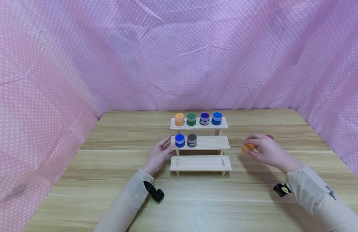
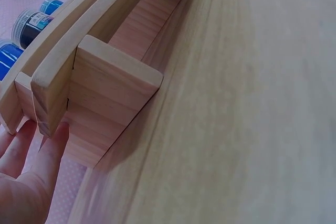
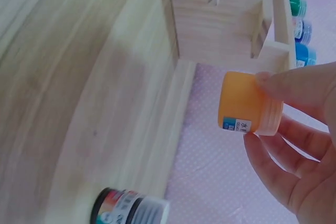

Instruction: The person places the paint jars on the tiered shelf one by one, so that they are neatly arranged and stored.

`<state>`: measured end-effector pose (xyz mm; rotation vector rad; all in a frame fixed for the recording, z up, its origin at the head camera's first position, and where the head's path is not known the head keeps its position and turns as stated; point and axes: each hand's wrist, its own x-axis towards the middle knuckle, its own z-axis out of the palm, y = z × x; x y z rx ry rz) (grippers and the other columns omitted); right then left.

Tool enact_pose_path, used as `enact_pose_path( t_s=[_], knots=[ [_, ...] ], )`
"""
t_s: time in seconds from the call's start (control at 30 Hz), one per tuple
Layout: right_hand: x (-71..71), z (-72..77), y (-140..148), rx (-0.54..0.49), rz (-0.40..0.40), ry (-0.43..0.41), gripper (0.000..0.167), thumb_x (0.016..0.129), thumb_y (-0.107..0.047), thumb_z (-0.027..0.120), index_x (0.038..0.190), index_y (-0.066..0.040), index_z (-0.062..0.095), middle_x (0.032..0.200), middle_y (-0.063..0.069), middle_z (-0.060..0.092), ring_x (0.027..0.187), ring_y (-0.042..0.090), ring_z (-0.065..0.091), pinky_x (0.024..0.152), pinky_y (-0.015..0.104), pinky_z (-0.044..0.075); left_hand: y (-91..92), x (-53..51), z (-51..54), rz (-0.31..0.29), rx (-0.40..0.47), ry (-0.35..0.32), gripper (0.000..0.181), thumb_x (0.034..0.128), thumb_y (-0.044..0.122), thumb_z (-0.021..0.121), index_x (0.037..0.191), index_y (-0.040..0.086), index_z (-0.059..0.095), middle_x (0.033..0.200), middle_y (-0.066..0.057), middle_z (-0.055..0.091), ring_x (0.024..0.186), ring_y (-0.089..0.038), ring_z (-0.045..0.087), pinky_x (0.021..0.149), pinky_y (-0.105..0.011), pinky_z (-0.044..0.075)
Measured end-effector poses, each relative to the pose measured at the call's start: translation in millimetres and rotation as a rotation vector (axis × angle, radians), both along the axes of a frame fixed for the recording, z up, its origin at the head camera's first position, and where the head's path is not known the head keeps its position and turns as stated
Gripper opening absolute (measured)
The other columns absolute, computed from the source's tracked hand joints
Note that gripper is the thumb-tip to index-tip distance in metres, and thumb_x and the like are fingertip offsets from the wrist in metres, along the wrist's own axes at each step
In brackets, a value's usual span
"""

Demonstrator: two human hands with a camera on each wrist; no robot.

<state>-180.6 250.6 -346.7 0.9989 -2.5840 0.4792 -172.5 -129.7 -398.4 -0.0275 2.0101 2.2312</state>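
Note:
A three-tier wooden stand is on the table. My left hand is at its left end; in the left wrist view, extended fingers touch the shelf ends. To the right of the stand, my right hand pinches an orange paint jar between thumb and fingers, held above the table. On the middle shelf are a blue paint jar and a dark brown one. An orange jar, a green jar, a purple jar and a lighter blue jar line the top shelf.
A reddish-brown lid shows partly behind my right hand. In the right wrist view, a labelled jar stands on the table, cut by the frame's edge. Pink dotted cloth hangs behind and beside the wooden table.

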Motion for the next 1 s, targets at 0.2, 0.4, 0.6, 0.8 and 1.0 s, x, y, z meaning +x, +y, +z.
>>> enact_pose_path(
  t_s=[0.2, 0.4, 0.6, 0.8, 1.0],
  knots=[
    [1.8, 3.9, -8.3, -0.017, 0.025, 0.065, 0.031, 0.062, 0.001, 0.083, 0.091, 0.0, 0.072, 0.092, 0.011, 0.066, 0.081, 0.024, 0.063, 0.067, 0.041, 0.058, 0.3, -0.1, -0.7, 0.003, -0.012, -0.01, 0.052, 0.0952, 0.007, 0.055, 0.144, 0.009, 0.038, 0.139, -0.021, 0.048, 0.106, -0.021, 0.061, 0.092, -0.036, 0.054],
    [2.9, 6.3, -15.2, -0.058, 0.043, 0.081, 0.032, 0.061, 0.002, 0.083, 0.091, 0.0, 0.072, 0.093, 0.011, 0.067, 0.084, 0.026, 0.064, 0.07, 0.043, 0.058, 0.6, -0.6, -3.3, -0.001, -0.016, -0.004, 0.052, 0.0952, 0.007, 0.055, 0.144, 0.009, 0.038, 0.139, -0.022, 0.047, 0.106, -0.022, 0.061, 0.093, -0.037, 0.054],
    [3.9, 10.2, -21.2, -0.087, 0.049, 0.086, 0.033, 0.061, 0.004, 0.083, 0.091, -0.002, 0.072, 0.093, 0.009, 0.067, 0.082, 0.023, 0.063, 0.07, 0.041, 0.058, 1.1, 0.2, -2.8, 0.002, -0.012, -0.008, 0.052, 0.0951, 0.007, 0.055, 0.144, 0.01, 0.038, 0.139, -0.021, 0.048, 0.107, -0.022, 0.061, 0.092, -0.037, 0.054],
    [2.4, 14.9, -24.3, -0.096, 0.061, 0.102, 0.034, 0.06, 0.004, 0.083, 0.092, 0.0, 0.072, 0.093, 0.011, 0.067, 0.082, 0.024, 0.063, 0.07, 0.041, 0.058, 1.2, 0.5, -1.0, 0.0, -0.003, -0.013, 0.052, 0.0951, 0.006, 0.054, 0.144, 0.009, 0.038, 0.14, -0.021, 0.047, 0.107, -0.021, 0.061, 0.092, -0.035, 0.054],
    [-0.5, 21.6, -28.6, -0.109, 0.092, 0.132, 0.034, 0.06, 0.004, 0.083, 0.092, 0.001, 0.071, 0.091, 0.011, 0.066, 0.081, 0.025, 0.063, 0.069, 0.042, 0.057, 1.0, 1.3, 0.1, 0.001, 0.0, -0.018, 0.052, 0.0951, 0.005, 0.054, 0.145, 0.009, 0.037, 0.14, -0.022, 0.046, 0.103, -0.019, 0.062, 0.092, -0.035, 0.054]
  ],
)
